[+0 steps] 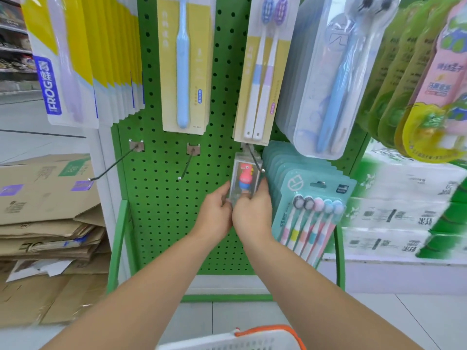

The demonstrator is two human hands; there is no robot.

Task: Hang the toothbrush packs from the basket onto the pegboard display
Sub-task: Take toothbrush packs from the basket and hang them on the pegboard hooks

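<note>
The basket (255, 337) was cut off at the bottom edge. Both hands — left hand (214, 210), right hand (252, 213) — pinched a clear toothbrush pack (244, 181) with a pink figure, its top on a hook (255, 160) of the green pegboard (164, 198).

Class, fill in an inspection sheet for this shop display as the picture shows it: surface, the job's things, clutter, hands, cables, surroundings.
Surface: green pegboard, upright, with two bare hooks in its lower row.
Job's things: clear toothbrush pack with a pink figure inside, held up at a third hook; white basket with an orange rim at the bottom edge.
Clutter: flattened cardboard boxes stacked to the left.
Hands: left hand and right hand both grip the pack's lower part.
Cables: nothing seen.
Surroundings: other toothbrush packs hang above; a teal multipack row hangs to the right.
</note>
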